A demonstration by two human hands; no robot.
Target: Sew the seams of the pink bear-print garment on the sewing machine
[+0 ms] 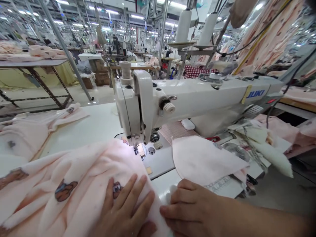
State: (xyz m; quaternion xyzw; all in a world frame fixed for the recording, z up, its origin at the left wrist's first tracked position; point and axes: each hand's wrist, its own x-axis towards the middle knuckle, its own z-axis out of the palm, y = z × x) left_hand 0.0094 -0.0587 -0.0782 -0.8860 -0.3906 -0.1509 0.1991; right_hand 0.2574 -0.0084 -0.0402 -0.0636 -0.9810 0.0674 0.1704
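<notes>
The left hand (125, 209) lies with fingers spread and apart on the pink printed fabric (86, 168), pressing it from above. Just beside it, the right hand (195, 207) has its fingers bent at the fabric's right edge; whether they pinch it cannot be told. The fabric spreads under and to the left of the left hand, and reaches forward to the needle area of the white sewing machine (197, 95), ahead of both hands. Just beyond the right hand, a pale cloth piece (197, 158) lies on the white surface (96, 126).
</notes>
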